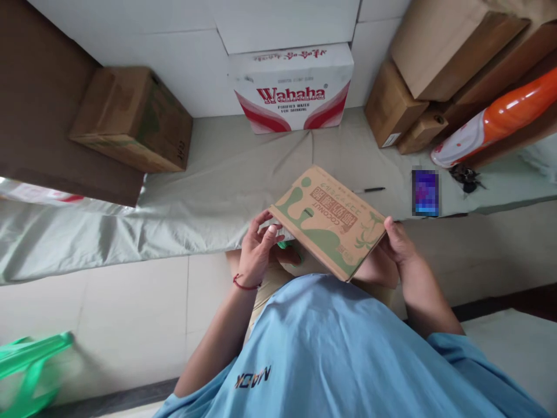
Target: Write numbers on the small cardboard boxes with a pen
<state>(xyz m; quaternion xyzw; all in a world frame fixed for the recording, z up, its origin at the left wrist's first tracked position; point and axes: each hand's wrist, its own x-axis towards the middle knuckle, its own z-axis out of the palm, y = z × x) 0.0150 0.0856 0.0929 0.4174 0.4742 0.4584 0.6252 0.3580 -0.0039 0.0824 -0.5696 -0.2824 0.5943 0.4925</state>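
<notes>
Right hand [399, 244] gripping a coconut carton [331, 223] by its right corner, left hand [256, 247] curling near its left corner, grip unclear, Wahaha box [293, 90] standing far.

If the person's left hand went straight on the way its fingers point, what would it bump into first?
Probably the coconut box: its left corner lies right ahead of the left hand. Depth is unclear from this one view, so they may already be touching.
</notes>
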